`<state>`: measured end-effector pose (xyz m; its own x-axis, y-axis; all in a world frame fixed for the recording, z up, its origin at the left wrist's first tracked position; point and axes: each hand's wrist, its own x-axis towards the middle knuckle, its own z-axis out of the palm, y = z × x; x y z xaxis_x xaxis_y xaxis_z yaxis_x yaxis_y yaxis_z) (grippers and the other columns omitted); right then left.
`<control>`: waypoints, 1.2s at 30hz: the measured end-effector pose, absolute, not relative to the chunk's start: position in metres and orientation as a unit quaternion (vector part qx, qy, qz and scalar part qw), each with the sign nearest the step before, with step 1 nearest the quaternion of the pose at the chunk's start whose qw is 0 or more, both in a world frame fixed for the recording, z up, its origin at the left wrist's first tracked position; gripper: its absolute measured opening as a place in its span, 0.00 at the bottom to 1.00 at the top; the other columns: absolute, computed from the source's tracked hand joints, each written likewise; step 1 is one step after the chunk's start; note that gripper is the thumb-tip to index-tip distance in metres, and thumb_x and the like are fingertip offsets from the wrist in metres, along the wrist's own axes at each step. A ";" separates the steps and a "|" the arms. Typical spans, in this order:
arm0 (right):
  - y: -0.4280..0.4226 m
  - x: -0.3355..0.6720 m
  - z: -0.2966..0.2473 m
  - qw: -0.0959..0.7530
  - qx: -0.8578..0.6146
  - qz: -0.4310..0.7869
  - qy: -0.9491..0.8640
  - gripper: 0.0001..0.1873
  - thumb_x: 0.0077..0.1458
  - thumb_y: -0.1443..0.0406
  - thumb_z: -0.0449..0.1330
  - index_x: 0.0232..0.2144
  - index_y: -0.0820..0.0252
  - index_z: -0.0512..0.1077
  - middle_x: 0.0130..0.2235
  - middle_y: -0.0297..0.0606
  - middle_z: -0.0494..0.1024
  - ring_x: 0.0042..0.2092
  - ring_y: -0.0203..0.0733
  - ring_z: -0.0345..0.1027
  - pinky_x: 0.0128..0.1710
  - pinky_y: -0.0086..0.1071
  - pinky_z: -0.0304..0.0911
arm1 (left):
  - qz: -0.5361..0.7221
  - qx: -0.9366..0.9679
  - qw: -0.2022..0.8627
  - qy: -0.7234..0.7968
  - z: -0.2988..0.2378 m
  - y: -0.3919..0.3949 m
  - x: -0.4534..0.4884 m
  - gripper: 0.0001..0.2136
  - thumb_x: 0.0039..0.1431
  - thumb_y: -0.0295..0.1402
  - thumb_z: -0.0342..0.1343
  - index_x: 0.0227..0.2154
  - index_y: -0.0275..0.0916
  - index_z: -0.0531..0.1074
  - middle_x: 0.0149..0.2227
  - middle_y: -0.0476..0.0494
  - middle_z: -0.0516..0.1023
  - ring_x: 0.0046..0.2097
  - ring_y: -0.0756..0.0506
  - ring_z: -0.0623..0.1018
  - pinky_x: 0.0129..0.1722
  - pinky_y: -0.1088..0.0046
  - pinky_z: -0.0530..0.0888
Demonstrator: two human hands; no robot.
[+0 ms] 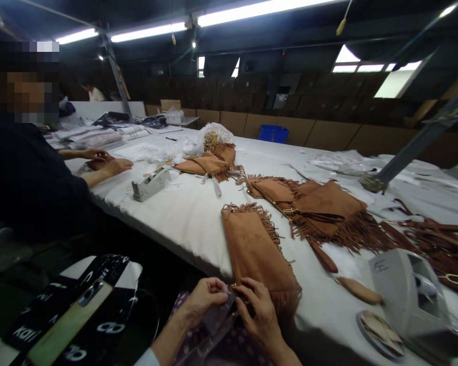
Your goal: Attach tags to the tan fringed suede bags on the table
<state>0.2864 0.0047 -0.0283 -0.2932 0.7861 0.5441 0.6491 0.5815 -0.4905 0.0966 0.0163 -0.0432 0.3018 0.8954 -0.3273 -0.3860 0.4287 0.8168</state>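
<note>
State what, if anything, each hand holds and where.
Left hand pinches clear plastic near its upper end; right hand is at the brown bag, grip unclear.

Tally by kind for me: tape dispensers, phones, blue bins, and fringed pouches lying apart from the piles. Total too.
Tape dispensers: 2 (small dispenser, large dispenser)
Phone: 1
Blue bin: 1
Separate pouch: 1
Total: 5
The piled pouches overlap too much to count.
</note>
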 end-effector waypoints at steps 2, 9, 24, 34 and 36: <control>0.005 0.286 -0.027 0.392 -0.452 0.094 -0.795 0.11 0.55 0.64 0.59 0.42 0.54 0.74 0.46 0.45 0.72 0.47 0.48 0.67 0.44 0.43 0.68 | 0.461 0.276 0.755 0.377 -0.045 0.016 0.100 0.23 0.31 0.31 0.74 0.32 0.35 0.71 0.27 0.49 0.77 0.27 0.51 0.74 0.30 0.77 0.69; 0.008 0.280 -0.025 0.383 -0.473 0.099 -0.787 0.07 0.56 0.62 0.58 0.35 0.53 0.76 0.44 0.44 0.73 0.45 0.49 0.68 0.42 0.43 0.67 | 0.526 0.249 0.715 0.388 -0.055 0.012 0.108 0.27 0.37 0.30 0.73 0.41 0.37 0.67 0.28 0.51 0.75 0.28 0.51 0.75 0.29 0.78 0.70; 0.014 0.277 -0.026 0.348 -0.452 0.080 -0.817 0.06 0.55 0.65 0.56 0.32 0.55 0.74 0.41 0.42 0.73 0.43 0.47 0.68 0.40 0.39 0.63 | 0.407 0.402 0.653 0.496 -0.054 -0.001 0.105 0.16 0.46 0.45 0.63 0.28 0.34 0.75 0.24 0.49 0.74 0.27 0.49 0.69 0.27 0.75 0.64; 0.020 0.271 -0.017 0.375 -0.522 0.176 -0.746 0.10 0.62 0.63 0.49 0.35 0.56 0.69 0.39 0.41 0.73 0.42 0.44 0.69 0.40 0.37 0.65 | 0.390 0.475 0.599 0.513 -0.032 0.022 0.106 0.11 0.45 0.39 0.62 0.21 0.35 0.71 0.19 0.54 0.65 0.23 0.52 0.61 0.22 0.76 0.55; 0.021 0.274 -0.020 0.379 -0.516 0.173 -0.748 0.11 0.62 0.64 0.48 0.42 0.56 0.68 0.42 0.42 0.73 0.44 0.45 0.69 0.43 0.38 0.66 | 0.377 0.465 0.628 0.498 -0.035 0.022 0.105 0.16 0.46 0.45 0.61 0.20 0.34 0.71 0.18 0.54 0.64 0.21 0.53 0.59 0.21 0.76 0.53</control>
<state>0.2740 0.0207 -0.0197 -0.1799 0.9038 0.3883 0.6423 0.4069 -0.6495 0.1053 0.0221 -0.0349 0.2202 0.9358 -0.2753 -0.0095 0.2843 0.9587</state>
